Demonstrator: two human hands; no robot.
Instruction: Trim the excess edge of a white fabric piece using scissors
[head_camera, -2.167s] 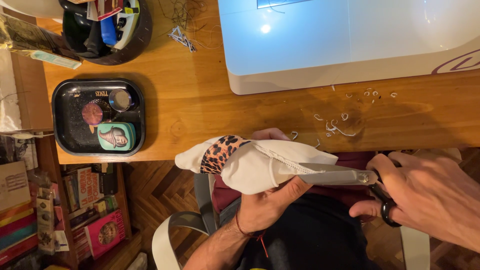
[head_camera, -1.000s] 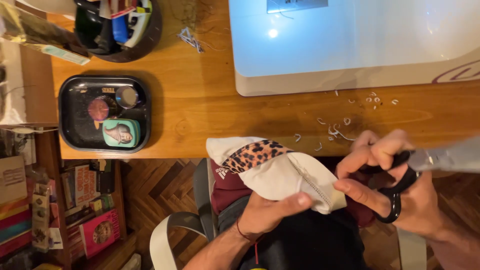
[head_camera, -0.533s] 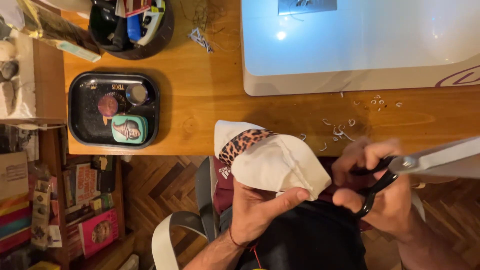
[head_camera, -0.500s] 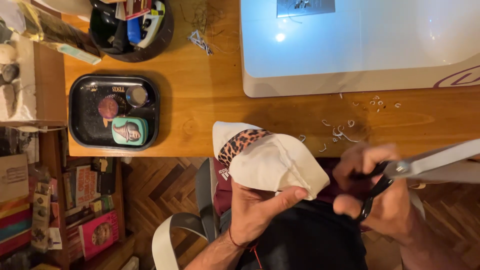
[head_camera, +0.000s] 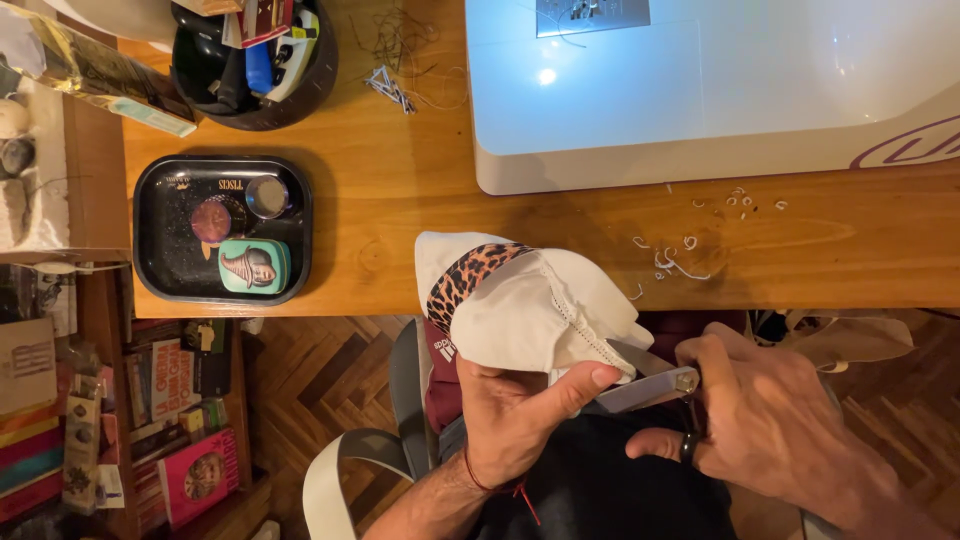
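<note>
On my far left a black tray holds a teal tin, well apart from my hands. A white fabric piece with a leopard-print band sits at the desk edge, over my lap. My left hand clamps it from below, thumb pressed on its lower edge. The scissors poke under that edge; my right hand is closed through their handles. The blades look nearly together, though the fabric hides most of them.

single head cam, looking straight down, close over desk edge
</note>
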